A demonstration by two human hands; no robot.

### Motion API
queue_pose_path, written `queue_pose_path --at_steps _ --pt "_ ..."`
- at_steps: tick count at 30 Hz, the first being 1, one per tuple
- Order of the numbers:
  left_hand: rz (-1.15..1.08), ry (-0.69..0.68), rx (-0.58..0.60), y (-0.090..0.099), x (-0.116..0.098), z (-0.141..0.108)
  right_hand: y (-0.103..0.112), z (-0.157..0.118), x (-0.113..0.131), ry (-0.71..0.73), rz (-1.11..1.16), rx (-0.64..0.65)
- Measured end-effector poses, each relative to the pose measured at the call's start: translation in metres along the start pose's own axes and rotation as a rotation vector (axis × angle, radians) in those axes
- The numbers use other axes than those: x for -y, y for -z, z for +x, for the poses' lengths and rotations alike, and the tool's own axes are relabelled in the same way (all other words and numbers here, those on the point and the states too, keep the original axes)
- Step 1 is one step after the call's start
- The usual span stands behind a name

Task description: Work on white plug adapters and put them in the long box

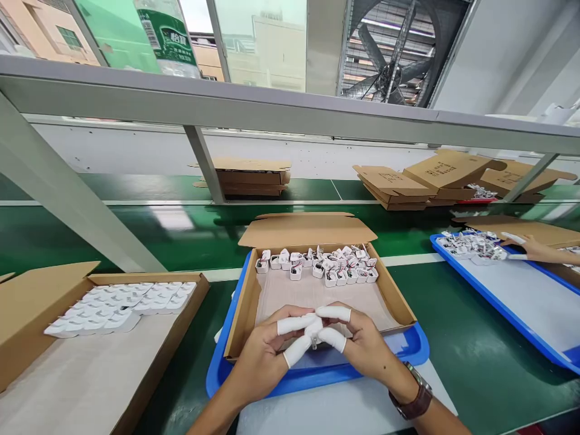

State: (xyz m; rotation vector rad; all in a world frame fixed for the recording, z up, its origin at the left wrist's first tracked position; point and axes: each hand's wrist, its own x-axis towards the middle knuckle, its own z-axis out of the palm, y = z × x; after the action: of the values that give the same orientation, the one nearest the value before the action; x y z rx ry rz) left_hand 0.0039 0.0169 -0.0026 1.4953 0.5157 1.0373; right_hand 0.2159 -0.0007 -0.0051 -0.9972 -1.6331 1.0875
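Observation:
My left hand [265, 353] and my right hand [367, 347] meet over the near edge of an open cardboard box [399, 293]. White finger cots cover the thumbs and index fingers. Between the fingertips of both hands is a small white plastic part [313, 330], mostly hidden by the cots, with a bit of metal showing below. Inside the box, several small white plastic housings with wires [330, 278] stand at the far end on a paper lining. The box sits on a blue tray [290, 386].
At left, another cardboard box [158, 356] holds rows of white covers [122, 305]. On the right, a co-worker's hand [521, 246] reaches over a blue tray [498, 314] with wired parts. Folded cartons [394, 184] lie behind. A metal shelf bar [272, 115] crosses above the green bench [457, 302].

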Motion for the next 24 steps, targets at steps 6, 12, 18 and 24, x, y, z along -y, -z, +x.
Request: queue_pose_path --at_steps 6,12,18,24 --pt "0.045 0.023 -0.051 -0.001 0.004 -0.002 -0.005 -0.003 -0.003 0.088 -0.132 -0.011" --pt "0.086 0.079 -0.147 -0.005 0.008 -0.003 -0.007 0.000 -0.008 0.143 -0.203 -0.011" --pt "0.063 0.044 -0.202 -0.005 0.007 0.000 -0.007 0.003 -0.004 0.140 -0.168 -0.026" --pt "0.180 -0.024 -0.310 -0.007 0.004 -0.004 -0.002 0.005 0.010 0.199 -0.280 -0.023"
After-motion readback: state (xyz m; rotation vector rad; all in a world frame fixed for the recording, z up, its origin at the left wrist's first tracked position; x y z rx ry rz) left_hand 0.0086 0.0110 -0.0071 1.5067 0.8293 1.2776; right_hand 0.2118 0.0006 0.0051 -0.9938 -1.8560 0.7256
